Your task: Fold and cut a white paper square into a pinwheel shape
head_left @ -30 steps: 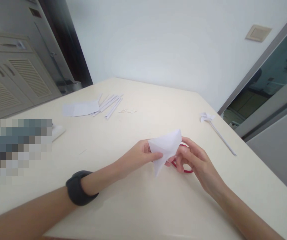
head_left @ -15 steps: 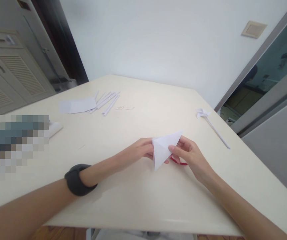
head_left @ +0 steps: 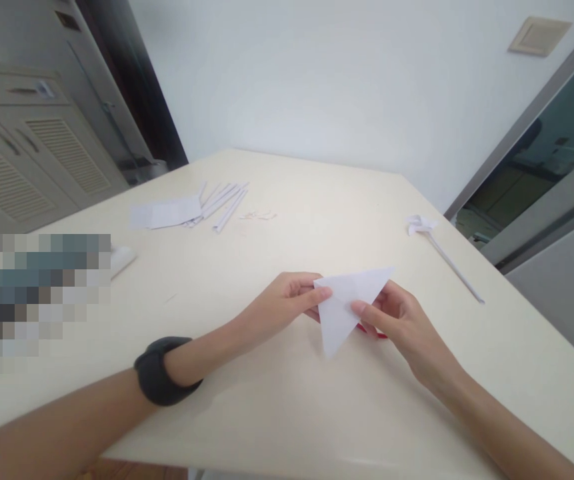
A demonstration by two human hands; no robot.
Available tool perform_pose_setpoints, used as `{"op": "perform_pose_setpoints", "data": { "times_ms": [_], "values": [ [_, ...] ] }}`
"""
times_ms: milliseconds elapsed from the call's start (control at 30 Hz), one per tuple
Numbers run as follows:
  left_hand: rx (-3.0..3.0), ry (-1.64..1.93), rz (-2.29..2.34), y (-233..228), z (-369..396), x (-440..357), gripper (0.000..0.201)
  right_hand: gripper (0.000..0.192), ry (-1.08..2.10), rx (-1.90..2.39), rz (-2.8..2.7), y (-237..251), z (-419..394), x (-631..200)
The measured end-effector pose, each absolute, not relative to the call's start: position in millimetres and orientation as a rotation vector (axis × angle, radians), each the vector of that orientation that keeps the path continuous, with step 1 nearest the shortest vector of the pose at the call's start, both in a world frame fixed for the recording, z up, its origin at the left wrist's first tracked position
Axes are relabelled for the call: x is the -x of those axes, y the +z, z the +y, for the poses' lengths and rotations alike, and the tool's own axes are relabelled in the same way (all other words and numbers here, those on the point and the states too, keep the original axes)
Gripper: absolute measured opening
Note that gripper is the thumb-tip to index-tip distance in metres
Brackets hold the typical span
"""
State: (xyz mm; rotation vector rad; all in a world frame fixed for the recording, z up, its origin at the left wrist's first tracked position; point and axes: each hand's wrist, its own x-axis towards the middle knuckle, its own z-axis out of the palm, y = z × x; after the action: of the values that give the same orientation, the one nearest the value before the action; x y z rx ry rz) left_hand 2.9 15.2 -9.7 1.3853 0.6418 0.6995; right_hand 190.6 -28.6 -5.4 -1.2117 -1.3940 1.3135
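A white sheet of paper folded into a triangle (head_left: 349,293) is held up just above the table, one point hanging down. My left hand (head_left: 299,293) pinches its left corner, thumb on the front face and fingers behind. On the right side my right hand (head_left: 391,313) grips it, the thumb pressed on the lower right edge and the fingers partly hidden behind the paper. Under the right fingers shows part of a red curved thing (head_left: 381,336), mostly covered, its kind unclear.
Paper sheets (head_left: 167,212) and several rolled paper sticks (head_left: 229,208) lie at the back left, small paper scraps (head_left: 258,215) beside them. A paper pinwheel on a stick (head_left: 421,225) lies at the right. A white roll (head_left: 123,260) sits at the left, by a blurred-out patch.
My left thumb has come from behind the paper onto its front. The triangle is turned flatter towards me, and the view has shifted slightly.
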Motion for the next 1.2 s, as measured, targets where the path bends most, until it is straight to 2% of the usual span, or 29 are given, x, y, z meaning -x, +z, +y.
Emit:
{"op": "perform_pose_setpoints", "data": {
  "times_ms": [167,367,800,1200],
  "values": [
    [-1.480,0.771,0.632,-8,16,-2,0.024,0.020,1.280,1.332,-1.501,-11,-30,-191],
    [-1.519,0.624,0.653,-10,14,-2,0.016,0.017,1.243,1.331,-1.439,-3,-30,-191],
    [-1.414,0.562,0.623,-21,14,-2,0.021,0.018,1.127,1.360,-1.670,-7,-31,-190],
    [-1.344,0.675,0.718,-12,18,0,0.031,0.023,1.033,1.404,-1.713,-18,-27,-196]
  ]
}}
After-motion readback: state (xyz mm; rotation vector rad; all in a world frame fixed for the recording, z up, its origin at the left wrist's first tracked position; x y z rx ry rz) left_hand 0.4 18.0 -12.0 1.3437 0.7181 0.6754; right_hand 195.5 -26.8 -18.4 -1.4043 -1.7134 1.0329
